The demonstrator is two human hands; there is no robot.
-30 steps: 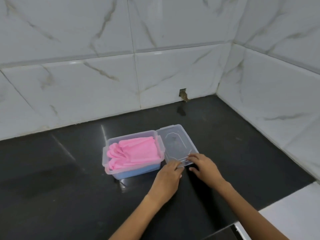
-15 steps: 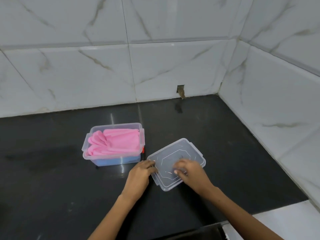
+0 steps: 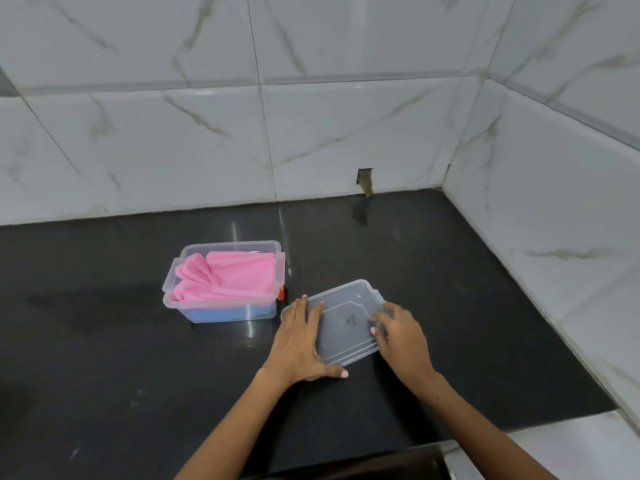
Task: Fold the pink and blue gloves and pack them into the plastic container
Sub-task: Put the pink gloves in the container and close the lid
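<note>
Clear plastic lid [image 3: 346, 320] flat on glossy black counter [image 3: 450, 306], both hands' fingers [image 3: 313, 311] gripping its edges.

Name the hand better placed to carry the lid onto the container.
Left. The left hand grips the lid at the edge nearest the container; the right hand holds the far edge and would have to cross over.
</note>
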